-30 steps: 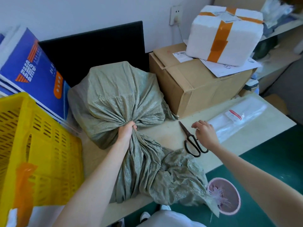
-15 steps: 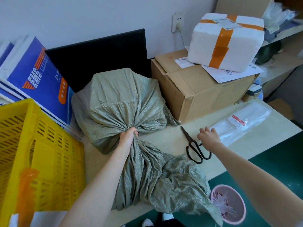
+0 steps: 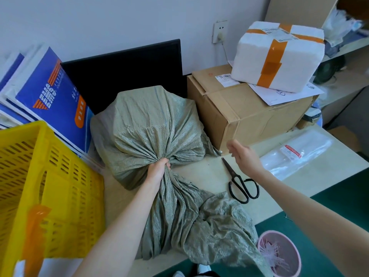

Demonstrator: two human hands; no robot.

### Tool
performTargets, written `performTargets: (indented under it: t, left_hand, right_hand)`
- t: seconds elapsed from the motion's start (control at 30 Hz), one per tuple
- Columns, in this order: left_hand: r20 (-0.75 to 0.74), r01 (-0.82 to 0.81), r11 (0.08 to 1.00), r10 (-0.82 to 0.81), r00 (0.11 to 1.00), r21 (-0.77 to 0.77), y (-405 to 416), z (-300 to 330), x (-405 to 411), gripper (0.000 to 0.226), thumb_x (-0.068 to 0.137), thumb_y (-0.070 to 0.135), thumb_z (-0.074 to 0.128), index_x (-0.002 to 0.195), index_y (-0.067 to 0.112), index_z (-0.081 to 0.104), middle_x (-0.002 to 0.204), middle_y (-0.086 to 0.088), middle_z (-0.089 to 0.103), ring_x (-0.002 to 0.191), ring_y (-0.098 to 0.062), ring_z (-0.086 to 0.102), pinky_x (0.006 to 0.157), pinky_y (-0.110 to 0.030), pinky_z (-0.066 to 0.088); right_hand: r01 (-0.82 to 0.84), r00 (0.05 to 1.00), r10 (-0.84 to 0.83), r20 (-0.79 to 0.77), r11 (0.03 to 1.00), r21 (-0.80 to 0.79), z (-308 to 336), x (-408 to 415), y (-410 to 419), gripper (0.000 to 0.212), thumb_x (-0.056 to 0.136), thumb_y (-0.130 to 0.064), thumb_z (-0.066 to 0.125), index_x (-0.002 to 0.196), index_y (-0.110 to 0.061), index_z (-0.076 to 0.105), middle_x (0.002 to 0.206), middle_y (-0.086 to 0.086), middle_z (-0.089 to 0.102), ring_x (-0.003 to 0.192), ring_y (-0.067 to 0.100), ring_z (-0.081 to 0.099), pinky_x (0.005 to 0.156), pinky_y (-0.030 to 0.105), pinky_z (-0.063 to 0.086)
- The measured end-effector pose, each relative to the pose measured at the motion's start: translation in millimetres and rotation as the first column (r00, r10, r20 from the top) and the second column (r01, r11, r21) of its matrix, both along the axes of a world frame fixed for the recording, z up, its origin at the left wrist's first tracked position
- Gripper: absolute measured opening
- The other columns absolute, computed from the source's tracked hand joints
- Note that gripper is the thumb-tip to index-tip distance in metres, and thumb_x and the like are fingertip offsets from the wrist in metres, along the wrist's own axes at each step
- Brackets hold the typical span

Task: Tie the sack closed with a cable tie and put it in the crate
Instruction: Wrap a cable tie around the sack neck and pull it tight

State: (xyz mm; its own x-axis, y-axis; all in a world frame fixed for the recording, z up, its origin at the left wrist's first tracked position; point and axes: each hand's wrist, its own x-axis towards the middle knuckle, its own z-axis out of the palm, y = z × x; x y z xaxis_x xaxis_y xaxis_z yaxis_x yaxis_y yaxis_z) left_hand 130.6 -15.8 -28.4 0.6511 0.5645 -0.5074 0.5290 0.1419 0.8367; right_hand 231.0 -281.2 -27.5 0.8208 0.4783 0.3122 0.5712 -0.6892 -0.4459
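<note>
Grey-green woven sack (image 3: 151,124), frame centre, bulging and creased: your left hand (image 3: 157,169) grips its gathered neck. Your right hand (image 3: 244,155) hovers open-fingered, holding nothing, above black scissors (image 3: 240,184).

Bright, even daylight fills the room, seemingly from the right, where the shelves wash out pale. Shadows are soft: a faint one lies under the crumpled grey-green woven sack (image 3: 151,132) on the pale wooden bench (image 3: 201,172). The clear plastic packet (image 3: 299,154) carries mild glare. The raised right hand (image 3: 244,154) is slightly motion-blurred. Wide-angle bending curves the yellow slotted plastic crate (image 3: 40,180) and the edges, where detail softens.
</note>
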Motion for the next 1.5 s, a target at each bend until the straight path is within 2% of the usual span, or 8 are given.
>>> performTargets:
  t: [0.17,0.27,0.6,0.77,0.93,1.1,1.33,1.5]
  left_hand:
    - [0.041,0.008,0.999,-0.006,0.999,-0.040,-0.9,3.1,-2.1,0.031,0.090,0.014,0.052,0.059,0.011,0.051,0.073,-0.006,0.056,0.070,-0.020,0.053,0.061,-0.023,0.038]
    - [0.049,0.016,0.999,-0.014,0.999,-0.035,-1.5,5.5,-3.9,0.033,0.090,0.013,0.052,0.057,0.010,0.050,0.069,-0.004,0.055,0.064,-0.012,0.049,0.053,-0.017,0.038]
    - [0.094,-0.020,0.991,0.033,0.995,-0.131,-5.6,8.9,-13.6,0.024,0.078,0.014,0.069,0.056,0.009,0.060,0.080,-0.011,0.064,0.074,-0.020,0.059,0.072,-0.023,0.047]
    - [0.136,-0.062,0.974,0.093,0.986,-0.216,-7.3,18.3,-22.1,0.032,0.076,0.021,0.077,0.097,-0.004,0.073,0.094,-0.011,0.070,0.076,-0.018,0.065,0.058,-0.019,0.048]
    - [0.095,0.007,0.982,0.011,0.995,-0.190,-8.3,20.8,-26.8,0.029,0.070,0.036,0.080,0.061,0.012,0.066,0.087,-0.002,0.071,0.090,-0.018,0.064,0.084,-0.027,0.045]
    - [0.067,-0.028,0.980,0.042,0.997,-0.199,-9.2,25.3,-27.4,0.023,0.074,0.026,0.080,0.065,0.010,0.066,0.077,0.001,0.068,0.078,-0.014,0.061,0.064,-0.020,0.041]
    - [0.065,-0.073,0.978,0.087,0.994,-0.193,-8.6,21.8,-25.4,0.022,0.073,0.024,0.080,0.068,0.010,0.065,0.101,-0.008,0.071,0.090,-0.019,0.061,0.071,-0.024,0.039]
    - [0.075,-0.082,0.975,0.099,0.992,-0.207,-10.0,19.9,-22.5,0.029,0.080,0.020,0.075,0.059,0.009,0.057,0.091,-0.001,0.065,0.078,-0.010,0.056,0.069,-0.019,0.037]
  right_hand:
    - [-0.086,0.995,0.056,0.086,0.910,0.405,68.0,-14.1,41.5,0.017,0.098,-0.007,0.044,0.103,-0.001,0.060,0.079,-0.019,0.051,0.067,-0.005,0.050,0.065,0.009,0.036]
    - [-0.158,0.987,0.149,0.056,0.872,0.463,95.0,-20.7,64.2,0.021,0.097,-0.006,0.048,0.113,-0.005,0.061,0.076,-0.007,0.061,0.054,0.005,0.050,0.054,0.008,0.035]
    - [-0.263,0.866,0.317,-0.387,0.947,0.187,67.9,-17.2,102.8,0.008,0.087,-0.009,0.064,0.088,-0.004,0.070,0.069,0.003,0.067,0.046,-0.003,0.051,0.050,0.008,0.038]
    - [-0.206,0.793,0.202,-0.575,0.977,0.060,46.3,-10.5,114.4,0.021,0.084,0.009,0.054,0.089,-0.006,0.068,0.064,0.001,0.061,0.036,-0.003,0.049,0.040,0.010,0.036]
    - [-0.183,0.757,0.191,-0.624,0.980,0.077,33.5,-13.9,122.9,0.029,0.079,0.016,0.046,0.074,-0.013,0.044,0.061,0.005,0.065,0.039,0.008,0.055,0.041,0.024,0.039]
    - [-0.163,0.749,0.217,-0.625,0.976,0.143,25.2,-24.6,130.0,0.032,0.083,0.011,0.056,0.069,-0.012,0.037,0.065,0.012,0.067,0.042,0.009,0.056,0.044,0.028,0.042]
    - [-0.143,0.732,0.215,-0.646,0.976,0.163,22.4,-30.7,125.8,0.020,0.086,-0.002,0.064,0.077,-0.008,0.047,0.066,0.010,0.066,0.046,0.015,0.053,0.044,0.027,0.041]
    - [-0.222,0.773,0.136,-0.620,0.973,-0.064,26.7,-10.0,88.3,0.007,0.087,-0.015,0.066,0.080,-0.015,0.066,0.065,-0.001,0.066,0.045,0.006,0.050,0.050,0.018,0.045]
